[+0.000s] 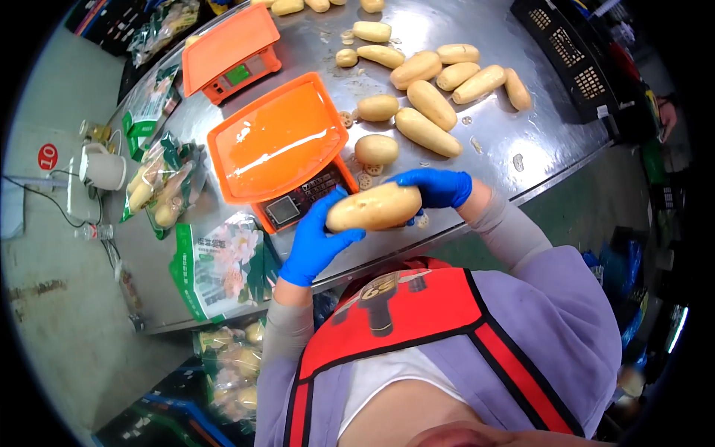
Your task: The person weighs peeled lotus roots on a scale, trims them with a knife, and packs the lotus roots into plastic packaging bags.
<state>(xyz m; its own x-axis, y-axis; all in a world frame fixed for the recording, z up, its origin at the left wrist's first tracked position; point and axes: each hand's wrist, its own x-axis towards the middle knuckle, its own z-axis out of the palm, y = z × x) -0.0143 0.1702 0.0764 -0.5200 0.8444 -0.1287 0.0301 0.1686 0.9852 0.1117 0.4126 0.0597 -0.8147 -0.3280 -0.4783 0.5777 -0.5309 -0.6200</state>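
Both my hands wear blue gloves and hold one pale lotus root (376,206) near the table's front edge. My left hand (316,242) is closed round its left end, thumb on the near side. My right hand (433,187) grips the right end from the far side; some fingers are hidden behind the root. Just beyond is an orange weighing scale (279,138) with a bare, wet-looking pan, its keypad partly behind my left hand. A short lotus root (377,150) and small lotus root slices (365,181) lie to the right of the scale.
Several lotus roots (428,106) lie across the metal table (514,141). A second orange scale (231,48) stands farther back. Printed bags (223,264) and filled bags (162,186) line the left side, near a white kettle (103,167). A black crate (570,56) stands at the right.
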